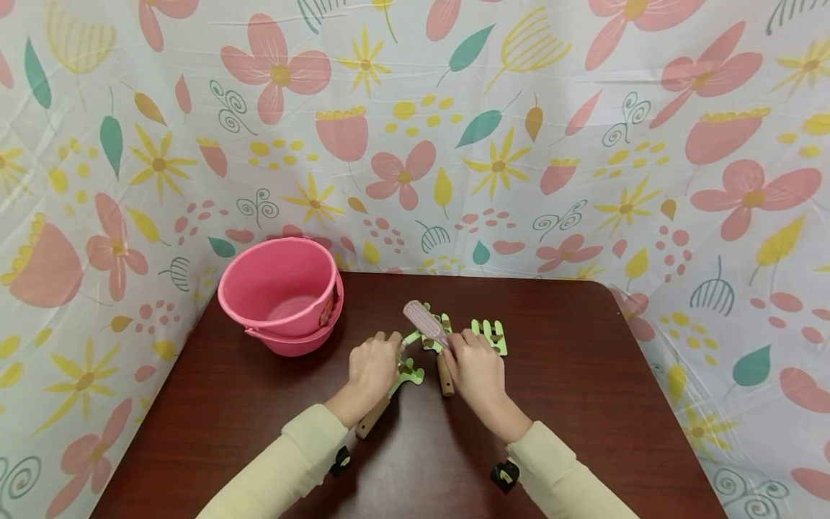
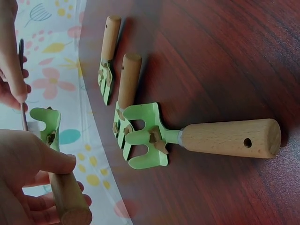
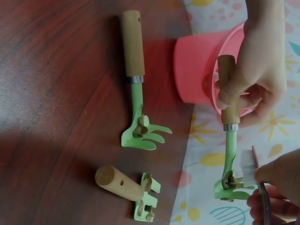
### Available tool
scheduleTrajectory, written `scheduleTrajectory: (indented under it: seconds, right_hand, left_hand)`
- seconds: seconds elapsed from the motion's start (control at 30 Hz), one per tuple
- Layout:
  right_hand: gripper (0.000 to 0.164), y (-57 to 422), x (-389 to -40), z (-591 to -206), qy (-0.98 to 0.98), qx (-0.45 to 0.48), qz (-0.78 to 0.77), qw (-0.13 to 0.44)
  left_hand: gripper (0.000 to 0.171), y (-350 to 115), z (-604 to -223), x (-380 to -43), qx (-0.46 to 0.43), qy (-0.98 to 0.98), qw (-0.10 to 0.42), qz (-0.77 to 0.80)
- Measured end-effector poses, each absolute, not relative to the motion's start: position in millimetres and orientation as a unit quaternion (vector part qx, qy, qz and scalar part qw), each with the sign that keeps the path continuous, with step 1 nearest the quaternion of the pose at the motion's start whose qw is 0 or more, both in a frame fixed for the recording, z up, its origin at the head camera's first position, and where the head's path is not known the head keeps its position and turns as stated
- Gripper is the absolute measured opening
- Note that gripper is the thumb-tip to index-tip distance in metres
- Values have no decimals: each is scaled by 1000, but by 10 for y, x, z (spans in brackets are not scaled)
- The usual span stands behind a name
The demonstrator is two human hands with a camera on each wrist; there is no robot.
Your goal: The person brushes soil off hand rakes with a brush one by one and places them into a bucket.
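My left hand (image 1: 374, 367) grips the wooden handle of a small green hand rake (image 3: 229, 154), whose head carries brown clumps. The right hand (image 1: 476, 364) holds a brush (image 1: 421, 317) with a pink back and pale bristles (image 3: 248, 166). Those bristles are close beside the rake's tines in the right wrist view; whether they touch I cannot tell. Below the hands lies another green rake (image 3: 136, 98) with a wooden handle. Two green hand forks (image 1: 445, 375) (image 1: 499, 339) lie farther right, also with brown bits on them.
Two pink buckets (image 1: 285, 285), one nested in the other, stand at the table's back left. The dark wooden table (image 1: 583, 404) meets a flower-printed cloth (image 1: 402, 86) behind and at the sides.
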State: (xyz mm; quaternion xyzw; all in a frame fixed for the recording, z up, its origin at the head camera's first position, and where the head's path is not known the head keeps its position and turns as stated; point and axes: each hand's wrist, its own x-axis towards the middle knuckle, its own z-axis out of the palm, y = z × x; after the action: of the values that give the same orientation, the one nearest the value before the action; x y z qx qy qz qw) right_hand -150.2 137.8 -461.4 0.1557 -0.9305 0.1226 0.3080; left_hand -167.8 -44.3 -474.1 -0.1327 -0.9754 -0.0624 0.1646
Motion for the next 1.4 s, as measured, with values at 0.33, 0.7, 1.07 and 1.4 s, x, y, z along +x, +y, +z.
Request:
scheduleTrajectory:
  seconds: [0.33,0.7,1.07,1.4]
  right_hand:
    - [17,1341,-1519,-4594,-941,154,94,286]
    - [15,1348,-1464,-4561,-943,154,112,272]
    - [16,1390,-1417,-4526,-943,146,124,272]
    - [16,1444,-1386,-4556,-942,142,143,270]
  left_hand:
    - [13,-442,-4729,-1667,-138,-972,182,-49]
    - [15,-458,-4750,-1668,-131,-973,181,-58]
    - [12,-460,-4749,-1688,-128,-967,210,-65]
    - [11,-457,-4761,-1716,-126,-968,205,-73]
